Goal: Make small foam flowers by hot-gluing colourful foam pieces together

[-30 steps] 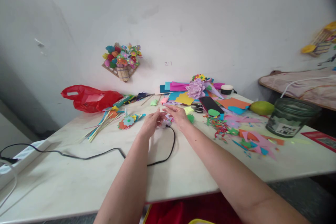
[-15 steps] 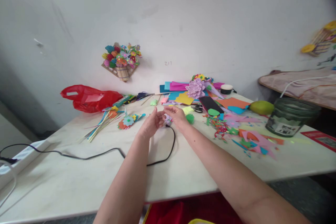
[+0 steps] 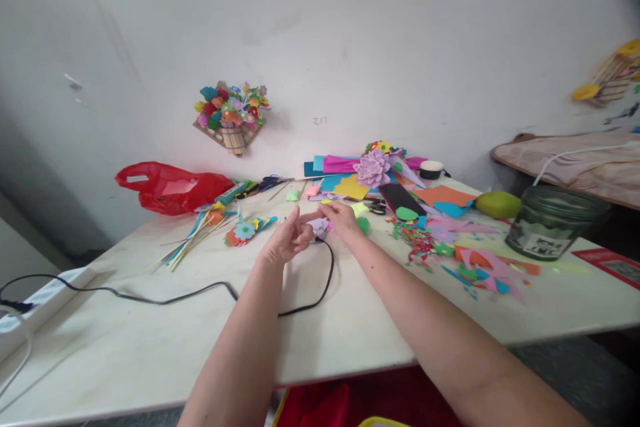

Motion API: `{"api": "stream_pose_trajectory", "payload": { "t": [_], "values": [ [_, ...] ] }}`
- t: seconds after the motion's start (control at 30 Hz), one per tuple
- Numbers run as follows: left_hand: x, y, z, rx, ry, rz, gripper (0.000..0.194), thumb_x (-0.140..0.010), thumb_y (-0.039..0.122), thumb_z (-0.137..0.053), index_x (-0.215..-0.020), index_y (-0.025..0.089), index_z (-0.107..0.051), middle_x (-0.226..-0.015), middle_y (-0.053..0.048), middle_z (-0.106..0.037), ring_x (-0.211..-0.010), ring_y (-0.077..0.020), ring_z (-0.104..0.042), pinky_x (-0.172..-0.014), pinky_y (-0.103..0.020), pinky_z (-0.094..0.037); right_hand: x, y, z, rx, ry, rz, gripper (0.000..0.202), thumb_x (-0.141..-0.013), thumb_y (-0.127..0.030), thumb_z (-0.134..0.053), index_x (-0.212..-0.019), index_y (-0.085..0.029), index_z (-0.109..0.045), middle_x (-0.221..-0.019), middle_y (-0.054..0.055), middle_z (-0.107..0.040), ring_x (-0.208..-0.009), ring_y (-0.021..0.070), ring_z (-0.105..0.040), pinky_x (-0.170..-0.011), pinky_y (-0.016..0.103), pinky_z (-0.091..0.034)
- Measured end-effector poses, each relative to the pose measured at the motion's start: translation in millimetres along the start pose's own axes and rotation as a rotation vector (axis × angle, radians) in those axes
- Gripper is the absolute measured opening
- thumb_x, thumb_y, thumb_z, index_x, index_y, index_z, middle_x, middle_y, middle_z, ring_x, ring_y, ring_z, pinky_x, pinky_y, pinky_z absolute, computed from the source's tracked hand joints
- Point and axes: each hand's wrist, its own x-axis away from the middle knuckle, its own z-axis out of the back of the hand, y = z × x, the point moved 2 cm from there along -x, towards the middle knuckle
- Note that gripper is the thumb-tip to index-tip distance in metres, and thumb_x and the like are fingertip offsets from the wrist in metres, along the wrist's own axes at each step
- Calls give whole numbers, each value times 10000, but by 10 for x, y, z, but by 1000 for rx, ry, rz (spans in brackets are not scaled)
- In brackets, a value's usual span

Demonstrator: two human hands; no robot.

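My left hand (image 3: 290, 236) is over the middle of the table, thumb raised, forefinger reaching toward the other hand, remaining fingers curled. Whatever those curled fingers hold, if anything, is hidden. Fingertips of my right hand (image 3: 341, 219) are pinched together close to the left forefinger; anything between them is too small to name. Below and between both hands lies a pale purple flower-like piece (image 3: 320, 227), partly covered. A black cable (image 3: 330, 273) runs to a spot beside it. Right of my right hand is a green scalloped piece (image 3: 363, 225).
Craft flowers (image 3: 245, 231), thin sticks (image 3: 180, 250) and a red plastic bag (image 3: 175, 188) lie left. Coloured sheets (image 3: 353, 188), scissors (image 3: 377, 207), a dark phone (image 3: 400, 199) and scraps (image 3: 417, 240) are right. A glass jar (image 3: 545, 230) stands near the right edge.
My left forefinger has straightened and the thumb stands further from it. My right hand has shifted slightly right, so more of the purple piece shows between the hands.
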Motion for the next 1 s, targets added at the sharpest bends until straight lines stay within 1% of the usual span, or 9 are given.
{"api": "stream_pose_trajectory", "payload": {
  "t": [0.1, 0.2, 0.3, 0.47, 0.63, 0.7, 0.8, 0.9, 1.0],
  "values": [
    [6, 19, 40, -3, 52, -36, 577, -764, 555, -429, -1073, 87, -560, -386, 79, -245, -349, -45, -141, -301, -153, -102, -39, 19, 54, -60, 21, -88, 162, -662, -329, -586, -667, -168, -605, -583, -11, -566, -485, 76, -456, -486, 213, -381],
    [16, 38, 81, 17, 98, -66, 550, -763, 539, -446, -1057, 90, -569, -377, 84, -234, -347, -45, -124, -299, -154, -103, -75, 57, 93, -132, 37, -153, 146, -656, -285, -583, -731, -161, -602, -618, 0, -590, -464, 64, -456, -471, 208, -402],
    [24, 41, 106, 21, 138, -83, 530, -759, 525, -466, -1045, 92, -573, -382, 87, -229, -346, -43, -128, -301, -155, -101, -79, 77, 104, -176, -1, -168, 174, -663, -309, -589, -745, -156, -594, -640, 13, -603, -464, 65, -478, -456, 206, -421],
    [27, 34, 131, 10, 186, -101, 519, -746, 515, -492, -1044, 97, -569, -398, 93, -222, -345, -41, -137, -307, -153, -111, -44, 37, 90, -130, -71, -172, 294, -676, -437, -586, -615, -153, -539, -494, 1, -553, -355, 60, -412, -336, 199, -355],
    [28, 38, 154, 2, 229, -149, 468, -735, 488, -524, -989, 100, -588, -411, 91, -232, -349, -32, -145, -321, -149, -124, -65, 40, 112, -103, -24, -194, 213, -619, -332, -659, -608, -153, -545, -524, -5, -567, -373, 55, -432, -334, 185, -362],
    [30, 42, 163, 3, 253, -179, 422, -724, 450, -557, -959, 102, -594, -424, 90, -242, -356, -29, -160, -330, -147, -139, -82, 71, 129, -122, 5, -213, 204, -657, -346, -625, -642, -153, -560, -533, 0, -569, -381, 57, -440, -337, 185, -369],
    [34, 43, 170, -4, 282, -200, 377, -707, 405, -588, -933, 104, -595, -434, 90, -255, -365, -27, -172, -337, -145, -151, -100, 112, 147, -132, 36, -208, 280, -733, -419, -530, -647, -153, -549, -467, -12, -525, -333, 56, -402, -306, 190, -336],
    [33, 42, 170, -15, 289, -200, 360, -703, 388, -591, -931, 108, -594, -424, 93, -252, -363, -27, -167, -339, -146, -154, -101, 124, 143, -103, 17, -216, 265, -733, -399, -532, -634, -154, -534, -451, -17, -516, -310, 51, -381, -290, 187, -307],
    [31, 43, 177, -25, 299, -209, 362, -700, 388, -590, -932, 110, -594, -419, 95, -258, -358, -27, -169, -336, -148, -156, -95, 110, 135, -85, -24, -221, 196, -668, -326, -614, -620, -159, -525, -484, -16, -542, -327, 49, -394, -307, 188, -328]
  ]
}}
